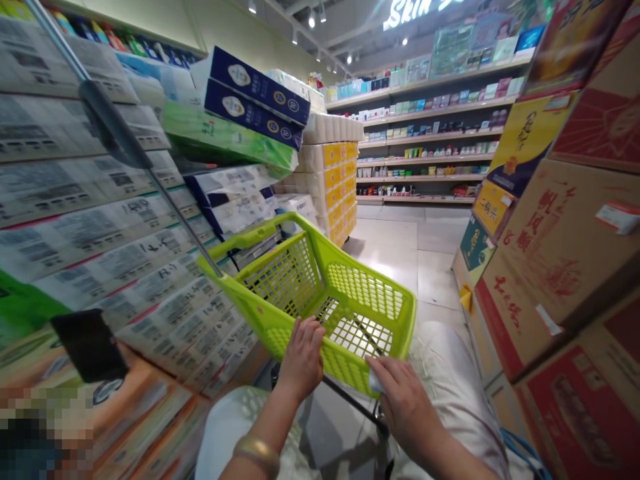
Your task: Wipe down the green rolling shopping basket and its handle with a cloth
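A lime-green shopping cart basket (pixel 367 277) with perforated walls stands right in front of me, and nothing lies on its bottom. My left hand (pixel 304 353) is closed over the basket's near rim, fingers curled across its top edge. Near the right corner of that same rim rests my right hand (pixel 403 390), its fingers bent and pressed down. A small white piece (pixel 375 381), maybe a cloth or wipe, shows under those fingers; its kind is unclear. From the basket's left corner a metal pole (pixel 175 207) with a dark grip slants up to the upper left.
Stacked white packs (pixel 85 180) wall off the left side. Navy and green tissue packs (pixel 255 100) lean beyond the basket. Cardboard cartons (pixel 565 253) line the right. A dark phone-like slab (pixel 90 345) is at lower left. Tiled floor (pixel 390 240) leads to shelves (pixel 425 127) of small products.
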### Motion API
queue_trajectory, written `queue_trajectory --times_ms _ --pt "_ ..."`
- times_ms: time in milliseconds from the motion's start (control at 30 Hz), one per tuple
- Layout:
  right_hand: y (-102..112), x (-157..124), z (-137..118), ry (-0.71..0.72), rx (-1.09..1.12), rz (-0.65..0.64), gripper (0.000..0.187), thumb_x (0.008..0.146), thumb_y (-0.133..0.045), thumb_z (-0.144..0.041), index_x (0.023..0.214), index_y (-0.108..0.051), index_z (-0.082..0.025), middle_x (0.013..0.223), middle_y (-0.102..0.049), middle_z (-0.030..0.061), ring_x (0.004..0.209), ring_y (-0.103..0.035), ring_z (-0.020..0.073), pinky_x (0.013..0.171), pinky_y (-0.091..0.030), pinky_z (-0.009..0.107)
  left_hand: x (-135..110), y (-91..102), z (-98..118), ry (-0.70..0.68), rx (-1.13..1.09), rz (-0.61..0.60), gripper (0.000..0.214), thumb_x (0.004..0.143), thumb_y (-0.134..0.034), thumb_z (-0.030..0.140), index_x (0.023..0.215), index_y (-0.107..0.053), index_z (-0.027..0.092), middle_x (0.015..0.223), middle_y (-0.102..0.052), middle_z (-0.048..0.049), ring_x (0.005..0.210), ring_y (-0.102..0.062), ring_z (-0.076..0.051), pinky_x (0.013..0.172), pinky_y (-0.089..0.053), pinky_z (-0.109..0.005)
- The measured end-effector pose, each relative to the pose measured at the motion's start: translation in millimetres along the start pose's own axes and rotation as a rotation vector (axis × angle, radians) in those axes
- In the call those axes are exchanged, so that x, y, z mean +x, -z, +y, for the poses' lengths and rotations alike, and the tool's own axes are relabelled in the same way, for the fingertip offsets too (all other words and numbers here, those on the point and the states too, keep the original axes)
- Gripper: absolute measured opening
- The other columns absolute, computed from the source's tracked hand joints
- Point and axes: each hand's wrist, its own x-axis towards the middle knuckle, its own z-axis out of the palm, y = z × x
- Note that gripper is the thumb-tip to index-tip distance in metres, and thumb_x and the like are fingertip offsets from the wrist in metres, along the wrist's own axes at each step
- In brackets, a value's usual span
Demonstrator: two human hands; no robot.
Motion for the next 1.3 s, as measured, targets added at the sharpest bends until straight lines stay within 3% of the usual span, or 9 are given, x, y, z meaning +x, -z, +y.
queue_trajectory --times_ms 300,367,467,567,633,833,933,1033,1300 --pt "-9 13 -1 0.162 0.103 -0.054 0.069 0.064 -0.046 0.000 0.132 -0.050 -0.014 0.111 -0.063 0.0098 0.102 -0.057 0.0208 0.093 -0.049 0.038 8 11.8 -22 0.116 0.145 -0.082 0.063 0.065 -0.044 0.000 0.126 -0.054 0.014 0.141 -0.052 -0.0106 0.139 -0.036 -0.028 0.113 -0.034 -0.050" --pt "-12 13 2 0.167 0.093 -0.033 0.067 0.066 -0.045 0.000 0.131 -0.050 -0.015 0.110 -0.063 0.0096 0.101 -0.057 0.0209 0.093 -0.048 0.038 9 18.8 -11 0.134 0.111 -0.089 0.066 0.068 -0.044 0.003 0.133 -0.047 0.012 0.143 -0.049 -0.0119 0.138 -0.037 -0.029 0.113 -0.033 -0.053" --pt "-19 10 4 0.098 0.071 0.028 0.064 0.070 -0.041 0.001 0.132 -0.050 -0.016 0.108 -0.063 0.0103 0.100 -0.056 0.0215 0.092 -0.048 0.041 8 24.0 24 0.057 -0.035 -0.096 0.067 0.073 -0.040 0.006 0.140 -0.038 0.011 0.144 -0.048 -0.0121 0.138 -0.038 -0.023 0.114 -0.033 -0.047" --pt "-24 8 2 0.051 0.062 0.067 0.055 0.077 -0.041 -0.002 0.129 -0.052 -0.016 0.106 -0.063 0.0109 0.099 -0.057 0.0219 0.089 -0.049 0.040 0 18.7 63 -0.058 -0.206 -0.175 0.072 0.068 -0.040 0.006 0.140 -0.037 0.012 0.140 -0.052 -0.0106 0.135 -0.041 -0.020 0.115 -0.035 -0.044" --pt "-23 7 0 0.075 0.063 0.084 0.047 0.080 -0.042 -0.005 0.125 -0.053 -0.016 0.105 -0.063 0.0110 0.098 -0.057 0.0218 0.088 -0.050 0.039 -7 11.9 79 -0.048 -0.267 -0.196 0.074 0.065 -0.041 0.006 0.139 -0.039 0.013 0.137 -0.054 -0.0106 0.134 -0.042 -0.021 0.115 -0.035 -0.045" --pt "-9 -2 10 0.165 0.019 0.125 0.053 0.076 -0.038 -0.002 0.125 -0.052 -0.013 0.105 -0.064 0.0116 0.099 -0.058 0.0219 0.088 -0.050 0.038 -10 1.9 76 -0.102 -0.301 -0.260 0.078 0.066 -0.042 0.006 0.143 -0.033 0.014 0.137 -0.053 -0.0089 0.132 -0.043 -0.021 0.116 -0.032 -0.044" --pt "-4 -4 24 0.187 0.017 0.110 0.061 0.073 -0.036 0.000 0.130 -0.049 -0.015 0.105 -0.063 0.0101 0.100 -0.057 0.0212 0.091 -0.048 0.039 -3 2.7 71 -0.075 -0.303 -0.266 0.068 0.068 -0.044 0.007 0.135 -0.042 0.016 0.130 -0.056 -0.0085 0.127 -0.046 -0.022 0.117 -0.030 -0.043" --pt "-1 -2 40 0.176 -0.002 0.085 0.061 0.071 -0.036 0.001 0.128 -0.051 -0.016 0.105 -0.063 0.0091 0.100 -0.057 0.0210 0.093 -0.047 0.039 6 2.8 72 -0.028 -0.338 -0.291 0.048 0.067 -0.047 0.009 0.113 -0.055 0.020 0.117 -0.058 -0.0072 0.121 -0.048 -0.022 0.118 -0.026 -0.045" --pt "-8 5 62 0.151 -0.029 0.134 0.056 0.075 -0.037 0.000 0.126 -0.053 -0.016 0.097 -0.063 0.0086 0.092 -0.057 0.0208 0.087 -0.047 0.038 23 -6.0 75 -0.032 -0.422 -0.390 0.040 0.065 -0.049 0.010 0.103 -0.052 0.019 0.116 -0.054 -0.0090 0.124 -0.043 -0.024 0.120 -0.016 -0.050"
